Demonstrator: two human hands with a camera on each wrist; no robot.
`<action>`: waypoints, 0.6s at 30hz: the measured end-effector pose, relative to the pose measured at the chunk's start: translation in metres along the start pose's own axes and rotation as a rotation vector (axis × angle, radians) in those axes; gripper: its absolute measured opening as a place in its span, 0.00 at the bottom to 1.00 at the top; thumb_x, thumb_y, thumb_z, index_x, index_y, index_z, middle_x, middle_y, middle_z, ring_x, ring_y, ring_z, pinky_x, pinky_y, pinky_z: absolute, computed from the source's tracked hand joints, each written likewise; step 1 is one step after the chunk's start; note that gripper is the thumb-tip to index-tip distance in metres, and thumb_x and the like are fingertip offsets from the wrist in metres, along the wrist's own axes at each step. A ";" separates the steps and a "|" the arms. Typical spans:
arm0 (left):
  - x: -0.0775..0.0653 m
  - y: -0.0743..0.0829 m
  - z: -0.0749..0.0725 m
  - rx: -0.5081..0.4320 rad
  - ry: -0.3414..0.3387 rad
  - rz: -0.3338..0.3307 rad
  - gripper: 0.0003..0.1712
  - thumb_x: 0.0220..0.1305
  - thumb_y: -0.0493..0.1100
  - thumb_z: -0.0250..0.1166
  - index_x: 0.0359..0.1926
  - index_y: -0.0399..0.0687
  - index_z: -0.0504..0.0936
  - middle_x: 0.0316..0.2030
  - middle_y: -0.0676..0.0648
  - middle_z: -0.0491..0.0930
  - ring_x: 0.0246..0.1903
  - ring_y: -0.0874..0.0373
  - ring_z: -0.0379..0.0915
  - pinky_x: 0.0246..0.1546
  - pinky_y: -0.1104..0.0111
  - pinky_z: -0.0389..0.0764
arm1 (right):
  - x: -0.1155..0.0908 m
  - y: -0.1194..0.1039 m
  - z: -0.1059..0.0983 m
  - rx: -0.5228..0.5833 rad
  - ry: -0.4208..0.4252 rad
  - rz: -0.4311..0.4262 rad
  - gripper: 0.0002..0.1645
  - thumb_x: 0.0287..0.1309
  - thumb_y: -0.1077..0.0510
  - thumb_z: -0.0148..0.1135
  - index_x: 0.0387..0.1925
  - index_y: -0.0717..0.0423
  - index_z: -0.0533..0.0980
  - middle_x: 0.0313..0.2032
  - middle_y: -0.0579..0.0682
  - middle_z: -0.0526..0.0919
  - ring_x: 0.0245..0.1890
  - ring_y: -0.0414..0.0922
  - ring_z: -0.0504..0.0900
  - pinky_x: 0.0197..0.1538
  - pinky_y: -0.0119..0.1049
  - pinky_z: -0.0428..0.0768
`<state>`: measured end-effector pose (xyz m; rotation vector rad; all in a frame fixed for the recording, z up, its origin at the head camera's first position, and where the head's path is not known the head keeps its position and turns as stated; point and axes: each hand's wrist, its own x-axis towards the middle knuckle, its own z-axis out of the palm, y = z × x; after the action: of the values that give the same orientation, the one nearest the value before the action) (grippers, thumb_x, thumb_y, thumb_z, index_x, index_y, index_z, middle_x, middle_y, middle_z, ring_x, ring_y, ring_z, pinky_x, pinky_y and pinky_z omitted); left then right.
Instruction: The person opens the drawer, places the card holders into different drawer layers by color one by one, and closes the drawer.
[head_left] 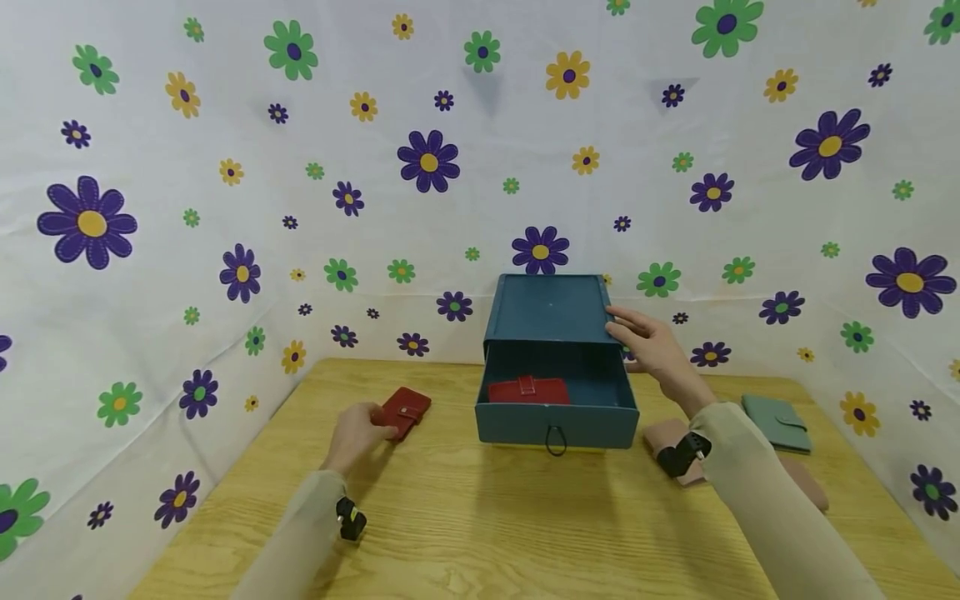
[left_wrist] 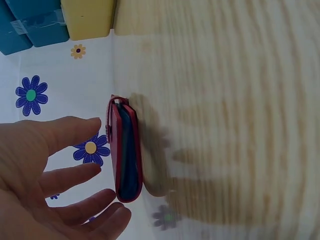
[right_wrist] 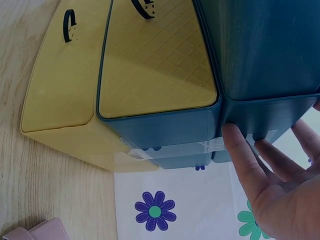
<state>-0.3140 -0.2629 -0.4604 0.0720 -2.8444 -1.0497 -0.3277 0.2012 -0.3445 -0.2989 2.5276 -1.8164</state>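
Note:
My left hand (head_left: 356, 435) is at a small red wallet (head_left: 406, 412) with a strap, on the left of the table. In the left wrist view the wallet (left_wrist: 127, 150) shows edge-on, with the left thumb and fingers (left_wrist: 75, 172) spread beside it, not closed round it. My right hand (head_left: 654, 348) touches the right side of a blue drawer cabinet (head_left: 551, 308); in the right wrist view its fingertips lie against the blue side wall. The cabinet's top drawer (head_left: 525, 425) is pulled out, with another red wallet (head_left: 536, 390) inside.
Beneath the top drawer, the right wrist view shows yellow drawer fronts (right_wrist: 155, 65) with black loop pulls. Right of the cabinet lie a pink wallet (head_left: 663, 433), a green wallet (head_left: 777, 423) and another pink one (head_left: 806, 483) partly behind the sleeve. A flowered cloth (head_left: 480, 217) hangs behind the table.

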 end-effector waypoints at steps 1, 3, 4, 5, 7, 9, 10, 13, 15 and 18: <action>0.000 0.001 0.000 0.003 -0.009 -0.005 0.21 0.58 0.41 0.70 0.48 0.31 0.81 0.42 0.37 0.83 0.39 0.48 0.77 0.41 0.57 0.80 | 0.000 0.000 0.000 0.000 0.000 0.000 0.37 0.70 0.39 0.51 0.75 0.44 0.57 0.75 0.61 0.55 0.71 0.67 0.60 0.60 0.65 0.72; -0.001 0.002 0.001 0.013 -0.025 -0.014 0.22 0.58 0.41 0.71 0.48 0.30 0.80 0.41 0.37 0.83 0.38 0.50 0.76 0.39 0.60 0.79 | 0.000 0.001 0.000 0.002 0.000 0.002 0.37 0.70 0.39 0.52 0.75 0.44 0.57 0.75 0.61 0.56 0.71 0.67 0.60 0.60 0.65 0.72; -0.001 0.003 0.002 0.022 -0.031 -0.017 0.22 0.57 0.41 0.72 0.48 0.29 0.80 0.40 0.38 0.83 0.37 0.50 0.75 0.38 0.62 0.78 | 0.000 0.001 0.000 0.002 0.000 0.003 0.37 0.70 0.39 0.52 0.75 0.44 0.57 0.75 0.61 0.56 0.71 0.67 0.60 0.60 0.65 0.72; 0.000 0.004 0.003 0.035 -0.033 -0.016 0.22 0.56 0.41 0.72 0.46 0.29 0.80 0.38 0.38 0.83 0.35 0.51 0.74 0.36 0.63 0.77 | 0.000 0.002 0.000 0.002 -0.001 0.000 0.38 0.70 0.39 0.52 0.75 0.44 0.57 0.75 0.61 0.56 0.71 0.67 0.60 0.60 0.65 0.72; 0.002 0.005 0.006 0.065 -0.034 -0.015 0.23 0.53 0.42 0.74 0.44 0.29 0.79 0.36 0.39 0.82 0.33 0.51 0.74 0.34 0.64 0.75 | 0.000 0.002 0.000 0.002 -0.002 -0.004 0.38 0.70 0.40 0.51 0.75 0.45 0.57 0.74 0.61 0.56 0.71 0.67 0.60 0.60 0.65 0.72; 0.005 0.006 0.009 0.108 -0.033 -0.010 0.24 0.51 0.43 0.75 0.42 0.28 0.78 0.34 0.39 0.81 0.31 0.52 0.73 0.32 0.64 0.75 | 0.000 0.002 -0.001 0.001 -0.001 -0.008 0.38 0.70 0.39 0.51 0.75 0.44 0.57 0.74 0.61 0.56 0.71 0.67 0.60 0.60 0.65 0.72; 0.006 0.007 0.011 0.128 -0.035 -0.010 0.25 0.51 0.43 0.76 0.42 0.28 0.77 0.33 0.39 0.81 0.31 0.51 0.73 0.31 0.64 0.76 | 0.000 0.002 -0.001 0.001 0.000 -0.008 0.38 0.70 0.39 0.51 0.75 0.44 0.57 0.74 0.61 0.56 0.71 0.67 0.60 0.60 0.65 0.72; 0.010 0.007 0.015 0.183 -0.040 -0.012 0.28 0.50 0.44 0.76 0.43 0.27 0.75 0.33 0.37 0.80 0.31 0.50 0.74 0.31 0.62 0.78 | 0.000 0.002 -0.001 0.003 0.001 -0.008 0.37 0.70 0.40 0.52 0.75 0.44 0.57 0.74 0.61 0.56 0.71 0.67 0.60 0.60 0.65 0.72; 0.011 0.007 0.017 0.213 -0.037 -0.016 0.30 0.50 0.44 0.76 0.46 0.26 0.74 0.35 0.36 0.80 0.32 0.49 0.74 0.32 0.61 0.79 | 0.000 0.001 -0.001 0.001 0.001 -0.008 0.38 0.70 0.40 0.52 0.75 0.44 0.57 0.74 0.61 0.56 0.71 0.67 0.60 0.60 0.65 0.72; 0.013 0.007 0.020 0.233 -0.021 -0.014 0.32 0.50 0.43 0.76 0.49 0.26 0.72 0.37 0.34 0.80 0.33 0.48 0.75 0.34 0.59 0.80 | 0.000 0.001 -0.001 0.001 -0.001 -0.003 0.38 0.70 0.40 0.52 0.75 0.45 0.57 0.74 0.62 0.56 0.71 0.67 0.60 0.60 0.66 0.72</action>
<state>-0.3294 -0.2459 -0.4701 0.1008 -2.9755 -0.7202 -0.3282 0.2023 -0.3446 -0.3031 2.5267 -1.8182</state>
